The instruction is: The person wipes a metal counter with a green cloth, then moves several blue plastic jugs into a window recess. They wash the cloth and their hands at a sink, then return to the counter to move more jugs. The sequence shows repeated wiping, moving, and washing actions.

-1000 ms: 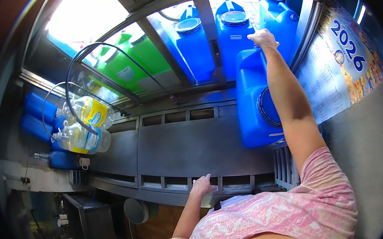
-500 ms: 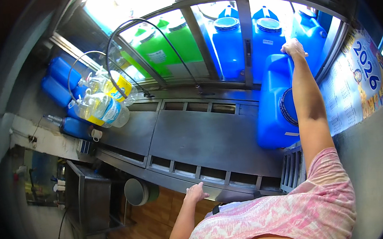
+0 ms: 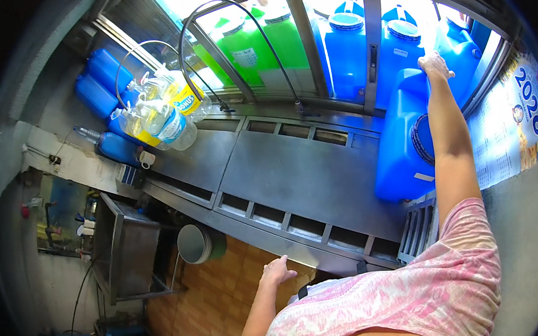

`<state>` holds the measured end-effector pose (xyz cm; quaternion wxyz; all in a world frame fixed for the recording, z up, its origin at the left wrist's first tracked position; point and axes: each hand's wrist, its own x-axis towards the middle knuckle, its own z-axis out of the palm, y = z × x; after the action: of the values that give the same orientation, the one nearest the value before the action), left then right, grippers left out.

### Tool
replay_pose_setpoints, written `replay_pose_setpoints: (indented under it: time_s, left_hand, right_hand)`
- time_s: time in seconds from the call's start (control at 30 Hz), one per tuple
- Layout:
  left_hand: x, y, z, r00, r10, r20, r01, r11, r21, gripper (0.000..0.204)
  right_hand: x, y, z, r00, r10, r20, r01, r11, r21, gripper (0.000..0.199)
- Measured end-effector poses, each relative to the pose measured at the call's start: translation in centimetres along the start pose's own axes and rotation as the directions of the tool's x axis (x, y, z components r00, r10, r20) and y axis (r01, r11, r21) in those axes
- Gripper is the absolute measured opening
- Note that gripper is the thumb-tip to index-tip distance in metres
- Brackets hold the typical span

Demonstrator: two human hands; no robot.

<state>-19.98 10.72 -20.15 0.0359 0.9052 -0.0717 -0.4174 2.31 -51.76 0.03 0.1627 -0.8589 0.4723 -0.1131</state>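
My right arm stretches far forward to the sliding window at the right. My right hand (image 3: pixel 436 66) is curled beside the window's edge, above a large blue jug (image 3: pixel 400 151); what its fingers hold, if anything, I cannot make out. The jug lies on its side at the right end of a metal counter (image 3: pixel 295 185), its dark-ringed round lid (image 3: pixel 423 139) facing my arm. My left hand (image 3: pixel 278 271) hovers by the counter's front edge, empty, with thumb and fingers apart. Behind the window stand blue jugs (image 3: pixel 344 54) and green jugs (image 3: pixel 247 53).
Clear plastic bottles (image 3: pixel 170 122) crowd the counter's left end, beside blue containers (image 3: pixel 99 83). A curved black hose (image 3: pixel 182 48) arches above the counter. A pale bucket (image 3: pixel 195 244) stands on the wooden floor, near a metal basin (image 3: pixel 129 242). A calendar (image 3: pixel 506 130) hangs at right.
My view has shifted, so the counter and jugs sit farther right, and blue pipes show at lower left. Both hands keep nearly the same places.
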Motion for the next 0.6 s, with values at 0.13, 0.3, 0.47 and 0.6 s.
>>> replay_pose_setpoints:
  time_s: [0.13,0.3,0.47,0.6]
  left_hand:
    - [-0.7,0.4,-0.1,1.0,0.009,-0.011,-0.009,1.0,-0.019,0.071]
    - [-0.6,1.6,-0.5,0.999,0.011,-0.034,-0.012,1.0,-0.023,0.074]
    - [0.4,3.3,-1.6,0.989,0.111,-0.098,-0.11,0.994,0.019,0.079]
    - [1.0,5.0,-3.2,0.973,0.197,-0.123,-0.199,0.98,-0.004,0.078]
  right_hand:
    - [2.6,0.9,1.0,0.996,-0.064,0.067,0.072,0.991,-0.117,0.047]
    - [7.1,2.8,2.9,0.949,-0.294,0.114,0.301,0.952,-0.049,0.036]
    - [8.0,4.2,3.7,0.884,-0.457,0.098,0.461,0.887,-0.025,0.031]
    - [6.8,4.9,3.4,0.899,-0.432,0.071,0.426,0.9,0.09,0.031]
